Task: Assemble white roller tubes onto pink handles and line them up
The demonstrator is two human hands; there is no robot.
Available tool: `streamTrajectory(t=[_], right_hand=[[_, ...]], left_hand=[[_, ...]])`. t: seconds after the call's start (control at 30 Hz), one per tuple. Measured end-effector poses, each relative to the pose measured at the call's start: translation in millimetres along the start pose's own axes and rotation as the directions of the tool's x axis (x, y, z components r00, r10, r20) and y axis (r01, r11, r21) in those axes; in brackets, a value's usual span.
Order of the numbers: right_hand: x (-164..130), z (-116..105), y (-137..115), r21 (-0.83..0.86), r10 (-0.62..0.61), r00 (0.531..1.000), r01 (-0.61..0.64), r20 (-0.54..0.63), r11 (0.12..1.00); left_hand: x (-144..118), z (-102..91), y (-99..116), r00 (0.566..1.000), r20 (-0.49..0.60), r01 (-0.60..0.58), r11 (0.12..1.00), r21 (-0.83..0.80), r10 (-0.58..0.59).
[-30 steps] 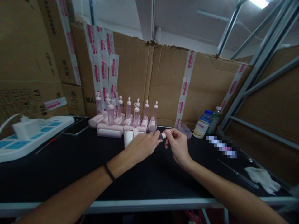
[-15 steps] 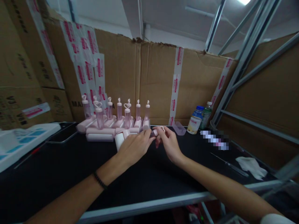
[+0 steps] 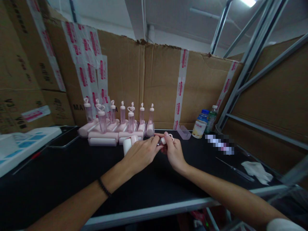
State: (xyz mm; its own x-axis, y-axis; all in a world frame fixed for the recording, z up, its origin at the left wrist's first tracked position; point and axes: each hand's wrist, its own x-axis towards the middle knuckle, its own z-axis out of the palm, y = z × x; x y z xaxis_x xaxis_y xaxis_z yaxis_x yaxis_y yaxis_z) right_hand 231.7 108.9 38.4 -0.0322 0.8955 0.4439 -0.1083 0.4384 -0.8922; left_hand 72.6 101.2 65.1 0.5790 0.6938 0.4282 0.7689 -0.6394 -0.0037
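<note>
Between my hands is a pink and white lint roller [image 3: 127, 147], held sideways above the black table [image 3: 154, 189]. My left hand [image 3: 141, 152] is wrapped round its handle near the roller head, covering much of it. My right hand [image 3: 176, 154] pinches the pale pink end cap [image 3: 164, 141], which carries a small loop [image 3: 171, 136], at the handle's other end. Just beyond my hands, several more pink lint rollers [image 3: 103, 138] lie with their clear handles pointing up. A translucent pinkish cover [image 3: 184, 133] rests to the right of them.
A blue-capped bottle [image 3: 199, 128] and a green bottle [image 3: 211, 120] stand back right. Nearer lie a screwdriver [image 3: 240, 171] and a white cloth [image 3: 257, 171]. At left are a white and blue tray [image 3: 31, 144], a phone-like dark slab [image 3: 64, 138] and a red-marked thin tool [image 3: 36, 155]. Cardboard [image 3: 158, 86] walls the back.
The held lint roller and my fingers have shifted slightly to the right. More of the end cap and its loop shows now. Both hands keep hold of the roller.
</note>
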Motion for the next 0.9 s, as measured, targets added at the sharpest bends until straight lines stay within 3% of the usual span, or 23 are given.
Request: streamTrajectory(t=[0.23,0.47,0.57,0.63,0.7,0.77,0.8,0.9], right_hand=[[-4,2,1,0.008,0.005,0.997,-0.005,-0.080,1.000],[-5,2,0,0.040,0.005,1.000,-0.005,0.011,0.999],[8,-10,-1,-0.045,-0.102,0.992,0.106,0.079,0.993],[29,-30,0,-0.185,-0.221,0.975,0.221,0.020,0.958],[54,-58,5,-0.475,-0.341,0.934,0.252,-0.110,0.843],[74,-86,14,-0.791,-0.390,0.908,0.126,-0.151,0.599],[80,-99,19,-0.878,-0.356,0.920,0.028,-0.164,0.478],[87,-131,37,-0.940,-0.152,0.956,-0.205,-0.252,0.273]], left_hand=[[0,3.5,4,1.000,0.015,0.003,1.000,0.018,-0.003],[1,0.7,4,1.000,0.009,0.029,0.999,-0.025,-0.029],[2,-4.5,2,0.993,-0.003,0.117,0.991,-0.067,-0.117],[3,-8.4,-1,0.981,-0.042,0.186,0.976,-0.111,-0.192],[3,-12.1,-6,0.961,-0.106,0.235,0.958,-0.165,-0.254],[2,-15.5,-12,0.943,-0.167,0.243,0.940,-0.239,-0.287],[1,-17.2,-14,0.936,-0.189,0.242,0.932,-0.271,-0.298],[-1,-22.3,-18,0.923,-0.234,0.211,0.910,-0.356,-0.305]])
